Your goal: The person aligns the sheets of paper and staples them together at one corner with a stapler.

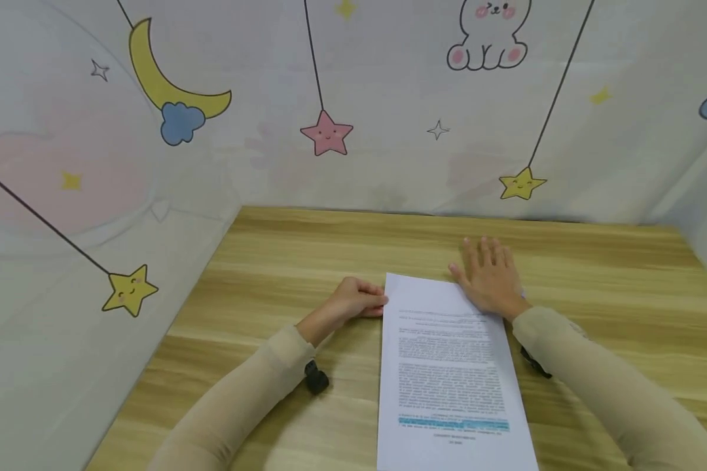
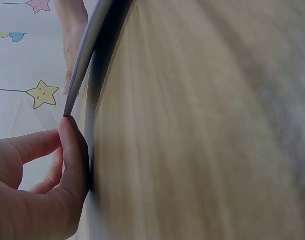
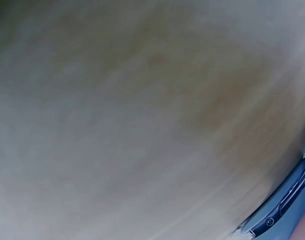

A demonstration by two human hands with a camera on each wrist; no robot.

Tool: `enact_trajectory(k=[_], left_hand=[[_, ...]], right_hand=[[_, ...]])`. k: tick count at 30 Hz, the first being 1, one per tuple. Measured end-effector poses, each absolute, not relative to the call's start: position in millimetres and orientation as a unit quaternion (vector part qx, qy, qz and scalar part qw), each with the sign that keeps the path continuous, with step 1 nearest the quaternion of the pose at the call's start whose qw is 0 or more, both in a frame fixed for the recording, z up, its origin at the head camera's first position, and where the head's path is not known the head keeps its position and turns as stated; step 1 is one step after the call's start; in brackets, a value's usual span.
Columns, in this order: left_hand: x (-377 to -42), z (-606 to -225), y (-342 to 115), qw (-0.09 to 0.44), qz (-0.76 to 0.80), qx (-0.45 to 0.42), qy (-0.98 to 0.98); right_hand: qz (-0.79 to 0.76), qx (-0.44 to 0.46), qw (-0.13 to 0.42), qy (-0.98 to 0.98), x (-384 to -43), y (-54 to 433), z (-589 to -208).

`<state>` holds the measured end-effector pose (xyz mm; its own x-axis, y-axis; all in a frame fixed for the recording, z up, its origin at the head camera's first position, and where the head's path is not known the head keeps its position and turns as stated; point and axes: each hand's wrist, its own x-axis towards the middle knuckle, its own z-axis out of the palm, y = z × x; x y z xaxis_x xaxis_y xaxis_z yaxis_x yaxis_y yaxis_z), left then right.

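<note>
A white printed paper (image 1: 442,294) lies lengthwise on the wooden table, its small text upside down and one band highlighted blue near the close end. At its far left edge my left hand (image 1: 356,297) pinches the paper between thumb and fingertips. The left wrist view shows the fingers of that hand (image 2: 42,185) meeting at the lower end of the raised paper edge (image 2: 81,65). My right hand (image 1: 491,278) rests over the far right corner with fingers straight and spread. Whether this is one sheet or several, I cannot tell.
The wooden tabletop (image 1: 613,294) surrounds the paper. A pale curtain (image 1: 383,78) printed with stars and a moon hangs behind and at the sides. A dark device (image 1: 316,377) sits on the left wrist. The right wrist view is mostly blurred, with a bluish device edge (image 3: 277,210) low right.
</note>
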<state>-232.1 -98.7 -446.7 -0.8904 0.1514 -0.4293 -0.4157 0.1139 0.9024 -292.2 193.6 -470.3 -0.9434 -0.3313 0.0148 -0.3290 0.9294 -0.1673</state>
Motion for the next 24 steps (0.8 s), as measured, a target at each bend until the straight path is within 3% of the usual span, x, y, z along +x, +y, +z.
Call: enact_trajectory(k=[24], left_hand=[[-233.8, -447.5, -96.4, 0.205, 0.665, -0.097, 0.712]], right_hand=[[-0.077, -0.168, 0.045, 0.982, -292.5, 191.5, -470.5]])
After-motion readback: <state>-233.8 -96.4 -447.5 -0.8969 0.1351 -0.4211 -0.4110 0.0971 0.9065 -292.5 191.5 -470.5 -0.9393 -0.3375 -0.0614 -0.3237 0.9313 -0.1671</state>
